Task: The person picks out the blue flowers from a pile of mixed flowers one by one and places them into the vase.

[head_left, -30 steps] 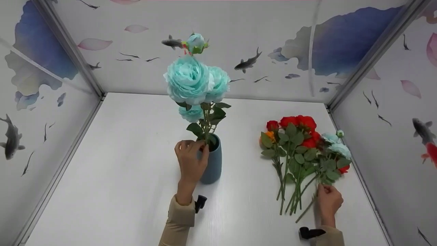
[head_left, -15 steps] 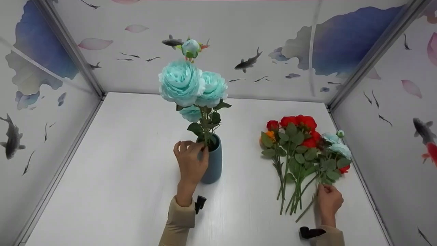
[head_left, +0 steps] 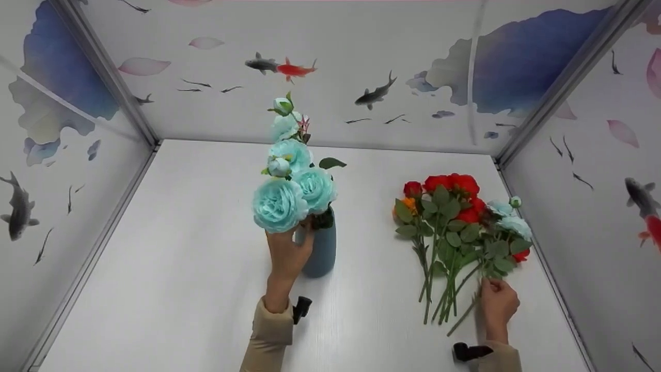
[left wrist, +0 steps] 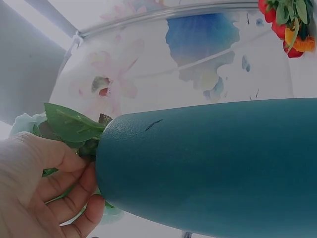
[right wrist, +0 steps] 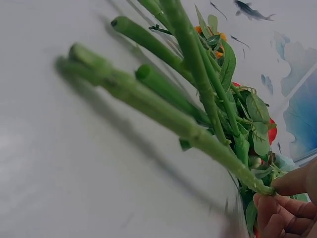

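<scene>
Our left hand (head_left: 286, 253) grips the teal flower stems (head_left: 289, 199) at the blue vase (head_left: 321, 253) rim — our right hand (head_left: 497, 305) pinches a stem of the red bunch (head_left: 449, 227) lying toward the table's right edge.

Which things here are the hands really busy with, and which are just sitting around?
Busy with:
- left hand holding the turquoise flower stems at the mouth of the blue vase
- right hand pinching one green stem in the pile

Sitting around:
- red and orange flowers lying on the white table
- fish-patterned walls
</scene>
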`<state>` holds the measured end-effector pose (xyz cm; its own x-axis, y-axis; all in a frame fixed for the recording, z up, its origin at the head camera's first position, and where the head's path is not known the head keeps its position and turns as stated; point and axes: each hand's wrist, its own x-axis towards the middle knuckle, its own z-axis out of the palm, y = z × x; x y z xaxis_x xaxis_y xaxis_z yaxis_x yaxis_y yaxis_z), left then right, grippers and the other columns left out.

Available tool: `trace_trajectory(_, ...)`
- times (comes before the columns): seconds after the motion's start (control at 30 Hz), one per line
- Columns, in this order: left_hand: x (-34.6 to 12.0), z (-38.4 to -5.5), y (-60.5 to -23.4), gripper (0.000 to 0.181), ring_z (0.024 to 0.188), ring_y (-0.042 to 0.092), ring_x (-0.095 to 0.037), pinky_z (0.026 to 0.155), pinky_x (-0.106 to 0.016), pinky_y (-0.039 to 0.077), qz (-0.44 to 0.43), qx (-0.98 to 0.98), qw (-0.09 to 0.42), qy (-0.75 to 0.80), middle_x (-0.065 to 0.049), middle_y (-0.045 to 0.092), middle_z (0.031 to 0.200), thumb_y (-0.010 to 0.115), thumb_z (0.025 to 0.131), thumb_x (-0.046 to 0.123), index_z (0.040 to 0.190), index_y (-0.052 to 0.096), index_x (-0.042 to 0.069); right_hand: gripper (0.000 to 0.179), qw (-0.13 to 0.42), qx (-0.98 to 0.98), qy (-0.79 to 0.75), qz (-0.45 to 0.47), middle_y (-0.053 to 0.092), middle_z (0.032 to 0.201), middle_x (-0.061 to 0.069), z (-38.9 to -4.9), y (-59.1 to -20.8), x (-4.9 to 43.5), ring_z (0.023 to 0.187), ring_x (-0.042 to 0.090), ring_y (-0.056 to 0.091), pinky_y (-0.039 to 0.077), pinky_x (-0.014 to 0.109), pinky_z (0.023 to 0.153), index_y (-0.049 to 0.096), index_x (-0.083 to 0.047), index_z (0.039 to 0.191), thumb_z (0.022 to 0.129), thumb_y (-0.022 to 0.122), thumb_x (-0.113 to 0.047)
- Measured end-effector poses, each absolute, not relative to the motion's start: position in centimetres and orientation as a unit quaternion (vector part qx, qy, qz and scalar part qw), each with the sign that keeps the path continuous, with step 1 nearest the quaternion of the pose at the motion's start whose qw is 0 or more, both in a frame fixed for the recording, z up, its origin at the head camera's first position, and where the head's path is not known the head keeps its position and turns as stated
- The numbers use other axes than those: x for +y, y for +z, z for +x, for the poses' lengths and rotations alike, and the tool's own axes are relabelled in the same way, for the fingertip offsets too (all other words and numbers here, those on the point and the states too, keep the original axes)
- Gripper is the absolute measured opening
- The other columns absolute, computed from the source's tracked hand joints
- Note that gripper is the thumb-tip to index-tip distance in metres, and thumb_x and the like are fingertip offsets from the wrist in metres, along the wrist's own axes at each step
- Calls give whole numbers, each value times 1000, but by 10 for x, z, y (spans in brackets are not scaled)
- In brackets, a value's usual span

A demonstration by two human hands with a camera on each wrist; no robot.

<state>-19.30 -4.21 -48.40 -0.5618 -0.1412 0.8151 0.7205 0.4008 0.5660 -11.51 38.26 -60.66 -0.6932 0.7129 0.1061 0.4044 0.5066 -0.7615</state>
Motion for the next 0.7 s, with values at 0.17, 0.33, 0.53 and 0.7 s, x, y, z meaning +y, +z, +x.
trace_trajectory(0.17, -41, -194, -483, 12, 90, 52, -24, 91, -46, 32, -199, -728, 420, -504, -6, 60, 78, 65, 72, -6, 76, 66, 5, 25, 213, -843, 371, -325, 65, 72, 13, -114, -608, 384, 53, -3, 43, 36, 20, 55, 67, 8, 90, 89, 61, -17)
trace_trajectory(0.33, -41, -192, -484, 12, 93, 51, -24, 94, -49, 29, -185, -741, 419, -491, -4, 62, 75, 66, 70, -4, 74, 68, 7, 24, 209, -846, 373, -317, 63, 69, 9, -114, -608, 384, 51, -3, 44, 37, 19, 52, 67, 8, 89, 89, 61, -15)
trace_trajectory(0.53, -41, -190, -483, 15, 93, 51, -24, 93, -48, 31, -192, -729, 428, -499, -4, 61, 78, 69, 71, -6, 79, 69, 6, 24, 207, -849, 368, -316, 64, 67, 10, -116, -604, 385, 52, 2, 46, 39, 26, 57, 67, 9, 87, 87, 59, -13)
trace_trajectory(0.7, -41, -188, -483, 19, 93, 52, -24, 92, -43, 33, -193, -725, 423, -509, -6, 61, 83, 68, 71, -9, 85, 70, 5, 24, 216, -832, 387, -333, 60, 63, -1, -117, -599, 384, 50, -3, 44, 37, 19, 53, 67, 9, 90, 88, 57, -14)
